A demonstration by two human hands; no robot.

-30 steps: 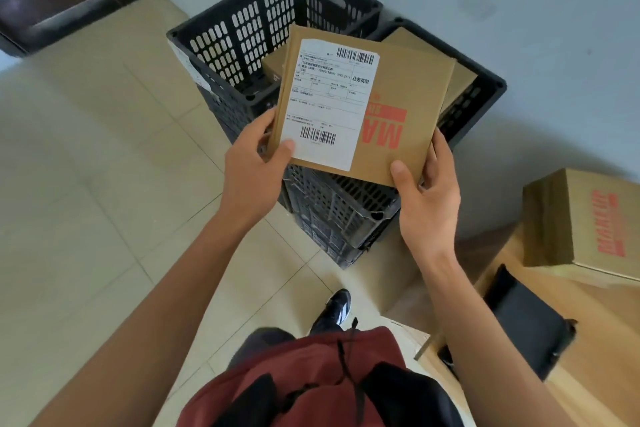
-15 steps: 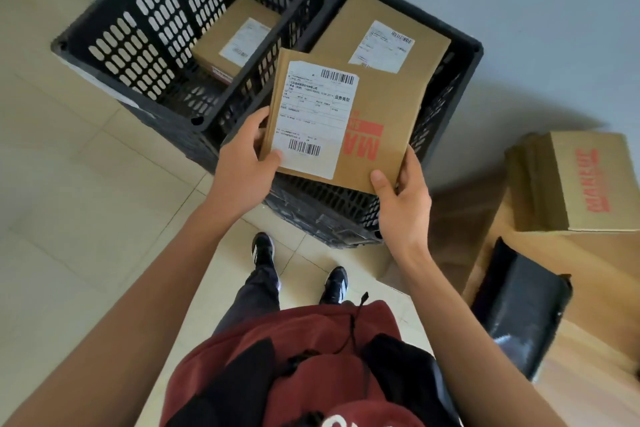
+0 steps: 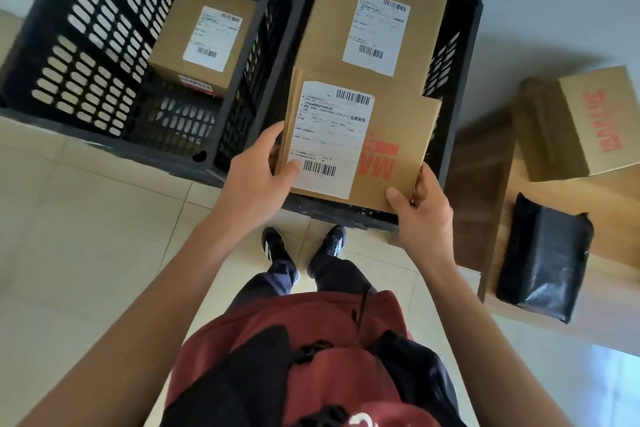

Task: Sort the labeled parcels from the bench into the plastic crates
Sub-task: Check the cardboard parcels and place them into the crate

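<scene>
I see flat parcel (image 3: 388, 135) at frame centre, over near edge of right crate (image 3: 474, 10). Left hand (image 3: 258, 177) grasping its left edge, right hand (image 3: 424, 215) grasping lower right corner. Left crate (image 3: 86, 45) upper left holds small box (image 3: 201, 35).

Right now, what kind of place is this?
Probably a small parcel-sorting room: two black plastic crates hold labeled cardboard boxes, and more parcels wait on a wooden bench.

Head camera looks steeply down, close over the crates (image 3: 464, 45) and floor (image 3: 86, 236).
</scene>
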